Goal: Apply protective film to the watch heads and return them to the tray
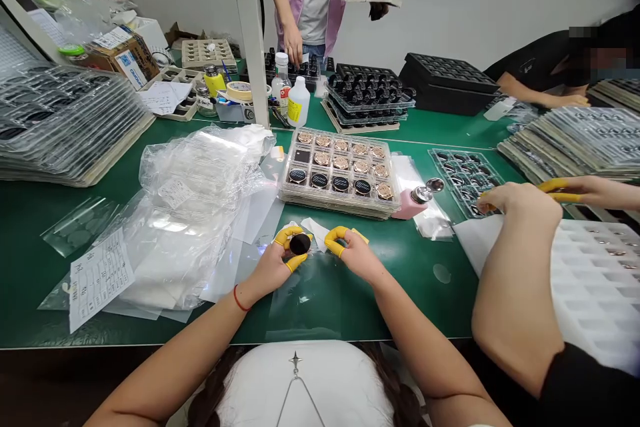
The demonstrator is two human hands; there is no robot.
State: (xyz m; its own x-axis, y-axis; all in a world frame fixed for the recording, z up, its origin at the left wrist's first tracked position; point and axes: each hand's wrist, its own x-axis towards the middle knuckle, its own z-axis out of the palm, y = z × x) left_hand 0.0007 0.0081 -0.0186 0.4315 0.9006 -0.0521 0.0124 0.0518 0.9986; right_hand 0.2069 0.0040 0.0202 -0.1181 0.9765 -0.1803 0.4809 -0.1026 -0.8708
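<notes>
The left hand (273, 267) grips a black disc (300, 243) between thumb and fingers, clamping it at the rim. The disc is round, so no long axis shows. Its flat black face points up and slightly toward the head camera. It sits above the tabletop (400, 307), in front of the tray (340, 173) and between the two hands.

The right hand (353, 255) is apart from the disc, just beside it, with its fingers curled inward toward the disc and closed on nothing that can be seen. Yellow finger cots (336, 240) cover the fingertips of both hands. A white paper scrap (315, 233) lies just beyond the disc. A clear film sheet (300, 300) lies under the hands. A red string (239, 299) circles the left wrist.

The tray holds rows of round pieces, copper-faced and black-faced. A pink dispenser bottle (419, 203) stands to its right. Plastic bags (190, 213) lie to the left of the hands.

A co-worker's hand (520, 203) rests on a black tray (465, 180) to the right. A white foam tray (595, 280) lies nearer the right edge of the view.
</notes>
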